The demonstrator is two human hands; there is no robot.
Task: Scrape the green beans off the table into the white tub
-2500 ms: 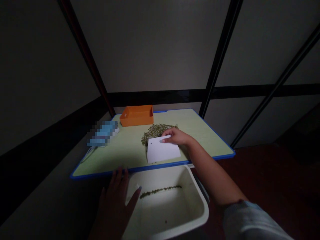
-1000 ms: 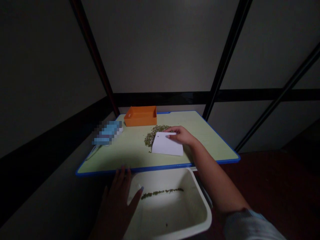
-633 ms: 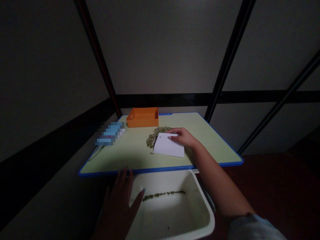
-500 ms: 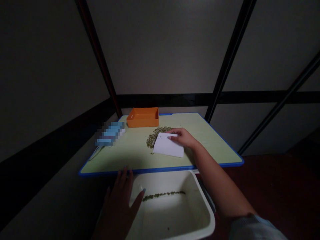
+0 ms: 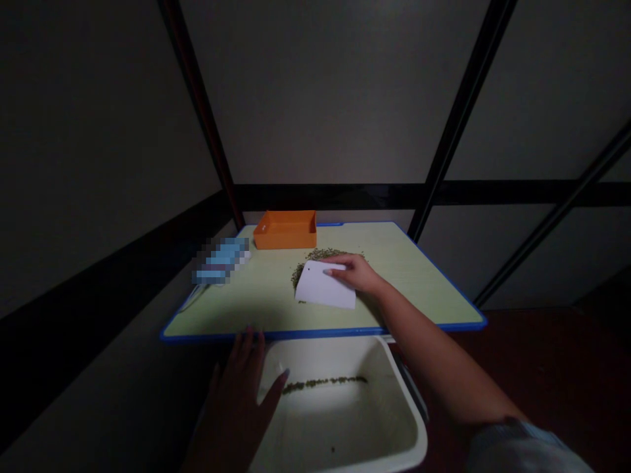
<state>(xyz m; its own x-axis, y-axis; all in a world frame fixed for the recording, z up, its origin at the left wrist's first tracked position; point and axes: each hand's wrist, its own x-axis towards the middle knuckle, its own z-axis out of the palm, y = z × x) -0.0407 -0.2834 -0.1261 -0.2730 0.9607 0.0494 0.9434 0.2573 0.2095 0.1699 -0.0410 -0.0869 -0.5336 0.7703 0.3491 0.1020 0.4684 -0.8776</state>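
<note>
My right hand [image 5: 352, 272] grips a white flat scraper [image 5: 324, 287] by its upper right side, thumb on the near face. The scraper has a small hole near one corner and stands tilted on the pale tabletop [image 5: 419, 289]. Small greenish seeds or grains [image 5: 325, 253] lie loose behind and beside it, partly hidden by the scraper and hand. At the table's front edge, my left hand [image 5: 241, 374] rests with fingers spread and thumb apart over the left rim of a white bin [image 5: 345, 427]. A line of the same grains runs along the bin's far bottom edge.
An orange open tray [image 5: 286, 240] sits at the table's back left. To its left is a blurred-out blue object [image 5: 221, 261] with a white cable. The table has a blue rim [image 5: 315, 333], and dark-framed wall panels [image 5: 325, 98] rise behind it.
The scraper and my right hand have shifted slightly left across the grains, and some grains now show beyond the hand on the right. My left hand keeps its place at the bin.
</note>
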